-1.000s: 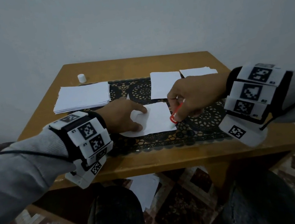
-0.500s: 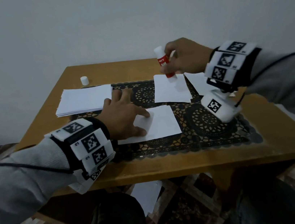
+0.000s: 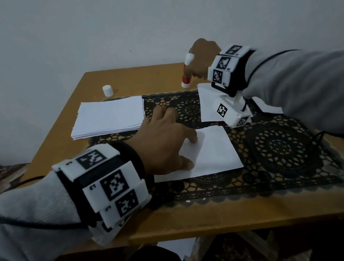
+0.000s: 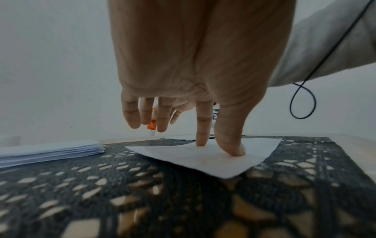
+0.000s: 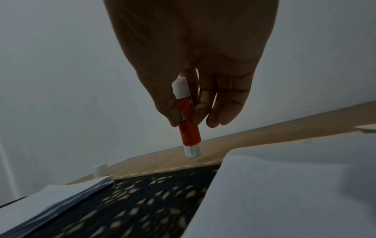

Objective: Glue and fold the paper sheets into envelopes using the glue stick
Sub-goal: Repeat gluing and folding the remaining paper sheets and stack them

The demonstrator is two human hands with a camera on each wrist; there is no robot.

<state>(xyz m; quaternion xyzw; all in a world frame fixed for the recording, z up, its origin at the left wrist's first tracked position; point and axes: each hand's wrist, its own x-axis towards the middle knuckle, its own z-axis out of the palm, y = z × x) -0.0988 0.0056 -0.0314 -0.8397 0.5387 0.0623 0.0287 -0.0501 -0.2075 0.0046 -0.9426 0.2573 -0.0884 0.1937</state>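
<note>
We are pinching glue stick (image 5: 188, 122), orange barrel, white ribbed base, in right hand (image 3: 202, 59), tilted, base at far edge of wooden desk (image 3: 158, 74). Left hand (image 3: 164, 144) spreading open, thumb and forefinger tips pressing flat on folded white paper sheet (image 3: 212, 153) lying on black lace mat (image 3: 279, 148). Loose white cap (image 3: 107, 90) standing near back. Thick stack of blank sheets (image 3: 109, 117) sitting left of mat.

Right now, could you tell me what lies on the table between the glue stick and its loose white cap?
Only bare wooden tabletop lies between the glue stick and the cap; the head view shows this.
</note>
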